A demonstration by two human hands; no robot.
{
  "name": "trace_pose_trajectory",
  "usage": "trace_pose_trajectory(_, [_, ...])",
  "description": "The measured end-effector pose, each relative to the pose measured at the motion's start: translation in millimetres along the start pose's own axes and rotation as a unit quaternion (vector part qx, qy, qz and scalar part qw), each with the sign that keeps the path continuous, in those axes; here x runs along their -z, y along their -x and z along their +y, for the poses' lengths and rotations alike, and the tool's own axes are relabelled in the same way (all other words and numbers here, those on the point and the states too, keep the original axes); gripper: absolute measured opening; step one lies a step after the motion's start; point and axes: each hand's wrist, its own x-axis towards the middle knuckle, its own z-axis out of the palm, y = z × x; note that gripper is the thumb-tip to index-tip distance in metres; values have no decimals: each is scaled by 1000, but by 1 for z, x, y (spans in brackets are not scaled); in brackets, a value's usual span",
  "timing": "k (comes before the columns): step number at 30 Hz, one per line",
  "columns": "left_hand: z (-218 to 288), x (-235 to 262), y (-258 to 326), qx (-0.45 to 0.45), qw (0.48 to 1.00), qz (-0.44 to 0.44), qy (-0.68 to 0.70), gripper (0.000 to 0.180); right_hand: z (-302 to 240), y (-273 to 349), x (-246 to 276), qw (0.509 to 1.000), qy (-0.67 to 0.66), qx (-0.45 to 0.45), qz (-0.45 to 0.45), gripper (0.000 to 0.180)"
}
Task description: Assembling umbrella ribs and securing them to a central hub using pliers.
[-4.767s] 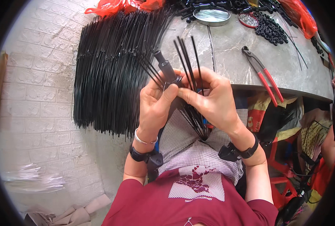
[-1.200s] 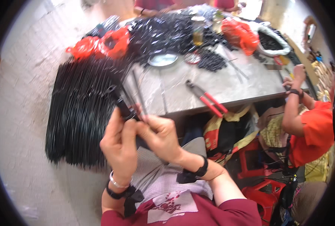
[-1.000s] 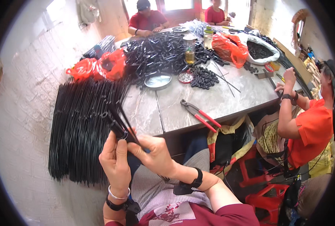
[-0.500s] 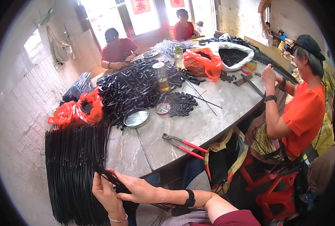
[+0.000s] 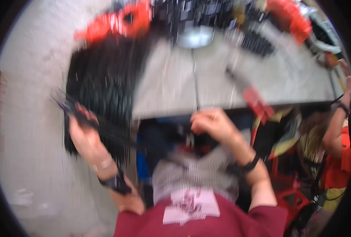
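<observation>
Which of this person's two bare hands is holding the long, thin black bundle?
The left hand, with a silvery bracelet at its wrist, grips that black bundle. The blurred right hand, curled near the grey stone-look table's front edge, shows nothing in it.

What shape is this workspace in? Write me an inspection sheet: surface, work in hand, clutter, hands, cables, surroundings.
Surface: grey table, a dark seam across it.
Work in hand: dark bundle of thin rods, slanting; details blurred.
Clutter: red-handled pliers, round dish and red plastic bag; pile of black rods at the left.
Hands: left hand grips the bundle; right hand is apart from it, fingers curled, contents unclear.
Cables: nothing seen for certain; blurred.
Surroundings: pale wall left; another person's arm right.
</observation>
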Motion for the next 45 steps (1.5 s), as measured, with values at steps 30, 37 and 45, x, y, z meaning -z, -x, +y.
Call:
trace_pose_trajectory(30, [52,48,29,-85,990,85,-70,29,50,83,-24,797,115,-42,-592,28])
trace_pose_trajectory(37, [98,91,21,-43,997,-57,-37,32,36,51,33,819,543,38,-180,40])
trace_pose_trajectory(45, [68,84,20,-67,994,45,-76,32,44,61,-24,835,529,54,-142,40])
